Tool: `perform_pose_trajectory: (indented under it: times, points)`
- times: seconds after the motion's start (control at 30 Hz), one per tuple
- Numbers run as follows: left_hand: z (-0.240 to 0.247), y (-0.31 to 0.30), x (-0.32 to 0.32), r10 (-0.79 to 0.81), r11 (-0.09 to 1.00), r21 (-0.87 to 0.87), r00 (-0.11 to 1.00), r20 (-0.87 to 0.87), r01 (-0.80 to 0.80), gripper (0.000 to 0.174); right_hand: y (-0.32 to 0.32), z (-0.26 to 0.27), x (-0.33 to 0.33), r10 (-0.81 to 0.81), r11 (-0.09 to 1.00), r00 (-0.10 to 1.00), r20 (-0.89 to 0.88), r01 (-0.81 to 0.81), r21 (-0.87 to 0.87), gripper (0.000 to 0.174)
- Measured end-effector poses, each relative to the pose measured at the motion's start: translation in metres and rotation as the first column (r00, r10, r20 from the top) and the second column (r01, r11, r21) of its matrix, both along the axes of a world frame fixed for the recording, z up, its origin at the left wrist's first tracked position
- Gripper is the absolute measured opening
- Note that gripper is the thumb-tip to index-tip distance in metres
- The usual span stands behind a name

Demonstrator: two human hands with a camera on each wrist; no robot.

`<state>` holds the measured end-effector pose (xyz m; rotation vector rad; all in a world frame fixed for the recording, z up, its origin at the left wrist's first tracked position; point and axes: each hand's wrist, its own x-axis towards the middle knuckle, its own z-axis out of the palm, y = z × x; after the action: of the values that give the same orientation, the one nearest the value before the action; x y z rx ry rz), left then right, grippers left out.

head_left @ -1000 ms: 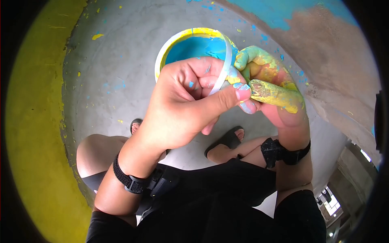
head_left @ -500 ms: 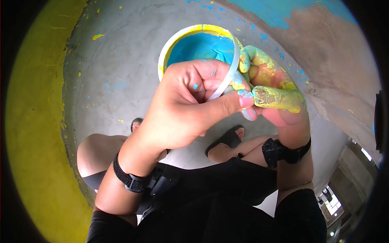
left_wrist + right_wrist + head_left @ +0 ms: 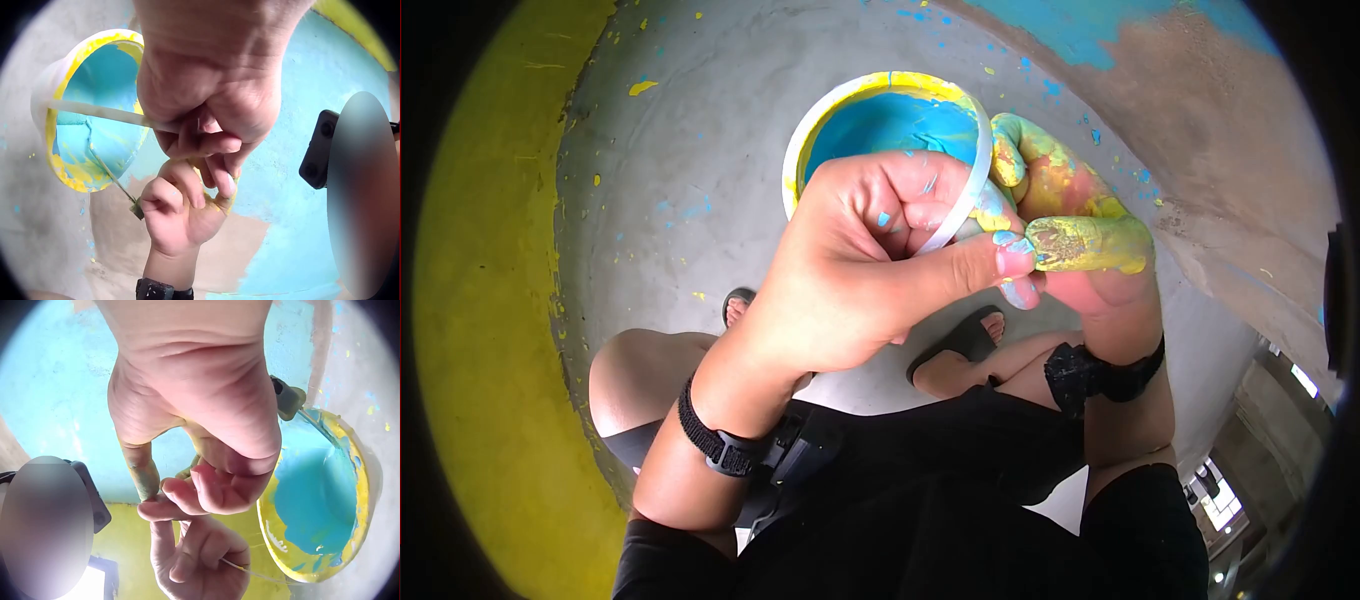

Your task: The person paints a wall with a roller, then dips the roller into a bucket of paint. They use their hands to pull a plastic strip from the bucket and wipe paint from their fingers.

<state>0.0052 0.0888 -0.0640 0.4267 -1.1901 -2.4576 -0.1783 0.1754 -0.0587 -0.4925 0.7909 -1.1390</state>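
Note:
The left hand [image 3: 860, 260] grips the white handle [image 3: 970, 200] of a white bucket [image 3: 795, 165], fingers curled round it. The bucket's rim is smeared yellow and its inside holds blue paint [image 3: 870, 125]. Paint-covered, the right hand [image 3: 1090, 220] has bent fingers, and its thumb and fingertips pinch at the left thumb's paint-spotted tip. In the left wrist view a thin tool [image 3: 112, 177] slants from the bucket to beside the right hand. Its handle [image 3: 287, 399] shows in the right wrist view, partly hidden behind that hand; whether it is gripped I cannot tell.
A grey floor [image 3: 680, 150] spotted with paint lies below. A yellow surface [image 3: 490, 300] curves along the left, and a brown and blue surface [image 3: 1200, 110] rises at the right. The person's sandalled feet [image 3: 960, 350] and knees are beneath the hands.
The bucket has swung right, then slightly back left and down. Both hands have shifted slightly right, still touching at the fingertips.

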Motion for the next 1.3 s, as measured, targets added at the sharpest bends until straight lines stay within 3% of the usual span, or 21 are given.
perform_pose_trajectory:
  times: [0.17, 0.23, 0.3, 0.37, 0.47, 0.5, 0.57, 0.6, 0.63, 0.7, 0.73, 0.77, 0.83, 0.87, 0.9, 0.93, 0.97, 1.0, 1.03, 1.1, 1.3]
  points:
    - [0.013, -0.004, 0.003, -0.054, 0.997, 0.061, 0.991, 0.119, 0.047, 0.012, -0.003, 0.008, 0.003, -0.016, 0.999, 0.997, -0.079, 0.019, 0.037, 0.057]
    - [0.017, -0.008, 0.004, -0.058, 0.997, 0.068, 0.988, 0.145, 0.048, 0.012, -0.006, 0.015, 0.0, 0.085, 0.993, 0.992, -0.088, -0.077, 0.087, 0.056]
    - [0.026, -0.018, 0.008, -0.204, 0.973, 0.163, 0.943, 0.262, 0.166, 0.015, -0.003, 0.014, -0.001, 0.065, 0.994, 0.997, -0.051, -0.06, 0.086, 0.048]
    - [0.028, -0.014, 0.007, -0.145, 0.984, 0.137, 0.954, 0.263, 0.112, 0.013, -0.002, 0.015, 0.001, 0.046, 0.995, 0.999, -0.015, -0.045, 0.085, 0.041]
    - [0.024, -0.02, 0.007, -0.055, 0.989, 0.147, 0.967, 0.251, 0.018, 0.011, -0.003, 0.024, 0.006, -0.058, 0.996, 0.998, 0.033, 0.06, -0.061, 0.04]
    - [0.02, -0.021, 0.006, -0.024, 0.981, 0.194, 0.969, 0.246, -0.025, 0.011, -0.002, 0.026, 0.006, -0.127, 0.99, 0.988, -0.091, 0.12, -0.07, 0.038]
    - [0.009, -0.02, 0.006, 0.006, 0.996, 0.084, 0.948, 0.319, -0.034, 0.019, 0.0, 0.028, 0.005, -0.263, 0.965, 0.907, -0.328, 0.24, -0.109, 0.034]
    - [0.003, -0.021, 0.009, 0.018, 0.986, 0.147, 0.935, 0.354, -0.075, 0.022, -0.002, 0.018, 0.0, -0.276, 0.951, 0.87, -0.409, 0.187, -0.245, 0.02]
    - [-0.002, -0.021, 0.01, 0.025, 0.971, 0.209, 0.92, 0.391, -0.116, 0.026, -0.001, 0.013, -0.001, -0.281, 0.95, 0.867, -0.41, 0.191, -0.247, 0.02]
    - [-0.003, -0.02, 0.006, 0.033, 0.964, 0.224, 0.905, 0.424, -0.141, 0.035, -0.003, 0.006, 0.002, -0.502, 0.861, 0.683, -0.531, 0.454, -0.231, 0.013]
    - [0.001, -0.021, 0.002, 0.08, 0.968, 0.175, 0.883, 0.462, -0.18, 0.041, 0.001, 0.003, -0.008, -0.43, 0.898, 0.623, -0.653, 0.371, -0.237, 0.025]
    - [0.004, -0.021, 0.0, 0.129, 0.968, 0.124, 0.858, 0.497, -0.217, 0.048, -0.001, 0.002, -0.008, -0.429, 0.898, 0.622, -0.655, 0.373, -0.235, 0.025]
    - [0.002, -0.024, 0.0, 0.134, 0.975, 0.093, 0.869, 0.476, -0.202, 0.057, -0.006, 0.002, -0.008, -0.482, 0.845, 0.558, -0.675, 0.5, -0.19, 0.034]
    - [0.002, -0.024, -0.002, 0.196, 0.959, 0.092, 0.861, 0.469, -0.268, 0.056, 0.0, -0.009, -0.016, -0.47, 0.859, 0.651, -0.595, 0.492, -0.14, 0.056]
    - [0.001, -0.024, -0.004, 0.258, 0.938, 0.093, 0.849, 0.461, -0.335, 0.055, -0.002, -0.006, -0.018, -0.469, 0.86, 0.646, -0.602, 0.489, -0.145, 0.056]
    - [-0.001, -0.026, 0.0, 0.22, 0.936, 0.15, 0.864, 0.453, -0.317, 0.055, -0.005, -0.001, -0.018, -0.518, 0.829, 0.766, -0.38, 0.559, -0.002, 0.069]
    - [-0.002, -0.027, 0.001, 0.223, 0.934, 0.155, 0.866, 0.447, -0.321, 0.055, -0.007, 0.002, -0.019, -0.566, 0.799, 0.814, -0.134, 0.581, 0.157, 0.081]
    - [-0.004, -0.028, 0.0, 0.244, 0.928, 0.154, 0.865, 0.439, -0.34, 0.055, -0.006, 0.004, -0.02, -0.536, 0.83, 0.844, -0.017, 0.53, 0.173, 0.099]
    - [-0.005, -0.029, -0.001, 0.264, 0.921, 0.154, 0.863, 0.43, -0.358, 0.055, -0.006, 0.005, -0.021, -0.53, 0.833, 0.847, -0.026, 0.527, 0.168, 0.099]
    - [-0.003, -0.028, -0.005, 0.301, 0.91, 0.142, 0.856, 0.421, -0.39, 0.056, -0.006, 0.008, -0.02, -0.615, 0.789, 0.772, 0.162, 0.603, 0.118, 0.11]
    - [-0.002, -0.034, -0.006, 0.286, 0.914, 0.15, 0.861, 0.419, -0.377, 0.056, -0.006, 0.01, -0.021, -0.593, 0.799, 0.777, 0.213, 0.6, 0.033, 0.125]
